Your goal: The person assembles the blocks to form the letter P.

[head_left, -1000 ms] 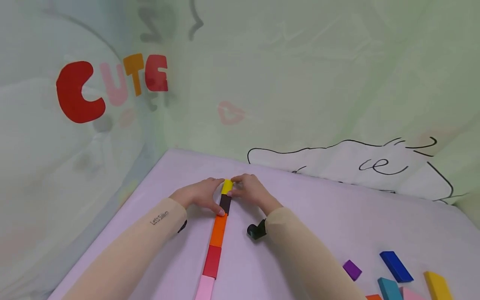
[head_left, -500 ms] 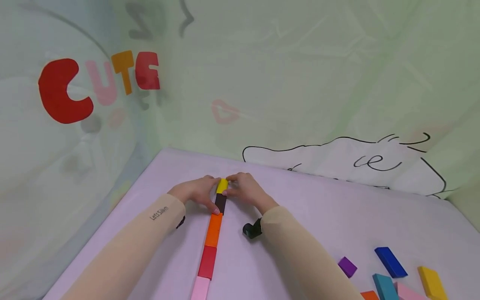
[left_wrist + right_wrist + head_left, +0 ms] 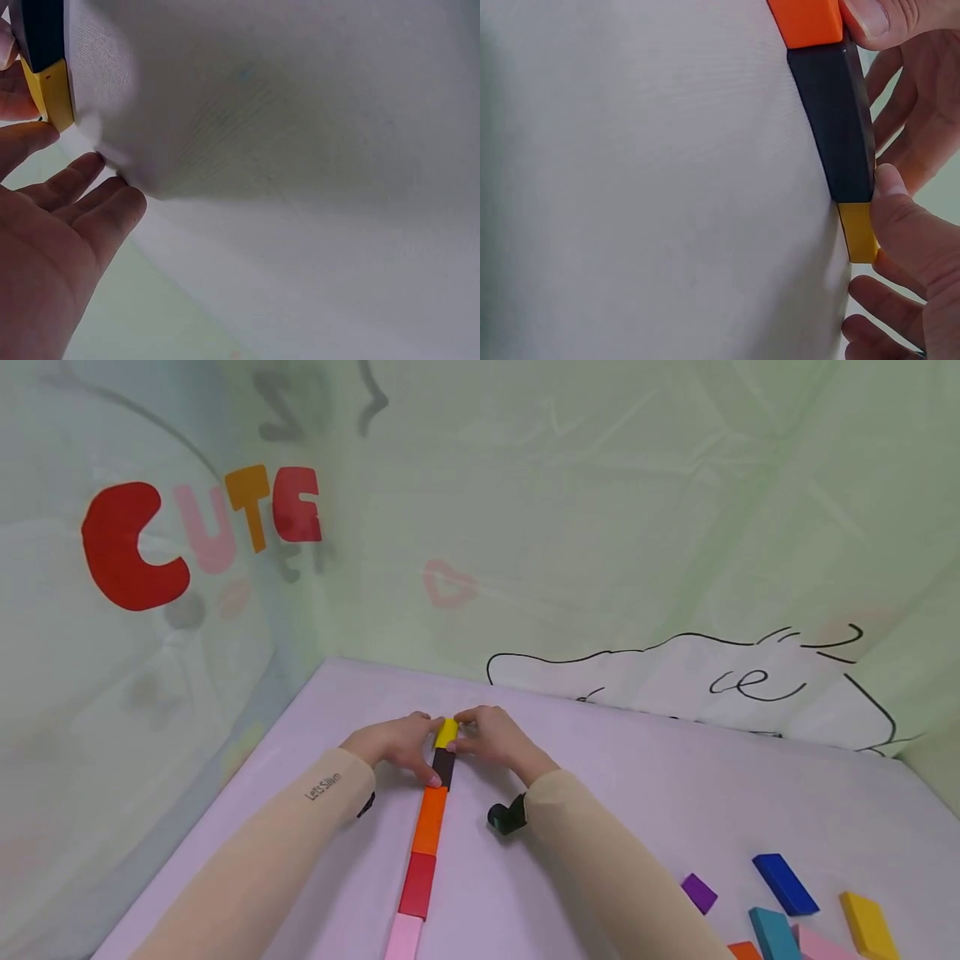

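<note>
A line of coloured blocks runs up the table. At its far end sits a small yellow block, joined end to end with a black block, then an orange block. My right hand pinches the yellow block, thumb on its near right side and index finger at the far end. From the left, my left hand reaches along the line; its thumb touches near the black-orange joint and its index finger touches the yellow block's far corner. Its other fingers are fairly straight in the left wrist view.
Nearer along the line lie a red block and a pink block. At lower right are loose blocks: purple, blue, teal, yellow and others. Fabric walls border the table.
The head view has shifted slightly, so everything sits a little further left than a second ago. Both hands keep their places at the yellow and black blocks.
</note>
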The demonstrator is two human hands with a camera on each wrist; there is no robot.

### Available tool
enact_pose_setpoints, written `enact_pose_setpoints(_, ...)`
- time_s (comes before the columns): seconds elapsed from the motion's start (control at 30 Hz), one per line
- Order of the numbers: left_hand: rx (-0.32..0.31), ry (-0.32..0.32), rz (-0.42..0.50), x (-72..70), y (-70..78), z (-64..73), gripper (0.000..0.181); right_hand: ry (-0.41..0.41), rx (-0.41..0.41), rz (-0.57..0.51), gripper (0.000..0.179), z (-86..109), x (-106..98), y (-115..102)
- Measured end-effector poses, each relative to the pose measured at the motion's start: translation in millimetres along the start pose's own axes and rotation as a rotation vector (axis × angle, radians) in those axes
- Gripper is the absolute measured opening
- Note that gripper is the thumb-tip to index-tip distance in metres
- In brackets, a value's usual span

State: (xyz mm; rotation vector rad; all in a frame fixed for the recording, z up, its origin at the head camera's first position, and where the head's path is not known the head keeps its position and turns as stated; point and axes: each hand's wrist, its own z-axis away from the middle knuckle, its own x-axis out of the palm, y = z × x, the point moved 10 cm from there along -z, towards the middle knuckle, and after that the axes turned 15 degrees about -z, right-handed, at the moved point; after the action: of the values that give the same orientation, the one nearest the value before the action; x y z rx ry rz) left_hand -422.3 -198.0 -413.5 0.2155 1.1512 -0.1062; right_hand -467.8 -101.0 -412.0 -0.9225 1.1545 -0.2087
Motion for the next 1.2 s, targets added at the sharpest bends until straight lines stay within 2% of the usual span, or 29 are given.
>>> enact_pose_setpoints(0.53, -0.011, -0.015, -0.034, -0.8, 5.5, 1.9, 0.097, 0.004, -0.037, 0.001, 0.054, 5.7, -2, -2)
enact_pose_setpoints(0.73, -0.028, -0.02, -0.027, 0.1, -0.9, 1.1, 0.098, -0.018, -0.038, 0.016, 0.056, 13.7, -8, 0)
enact_pose_setpoints(0.97, -0.011, -0.017, -0.05, 0.9, -5.4, -2.2, 0.097, -0.015, -0.024, 0.041, 0.055, 42.0, -43, 17)
enact_pose_setpoints(1.2, 0.015, -0.014, -0.081, -0.8, -8.3, -2.1, 0.096, 0.025, -0.031, 0.077, 0.054, 89.5, -94, 56)
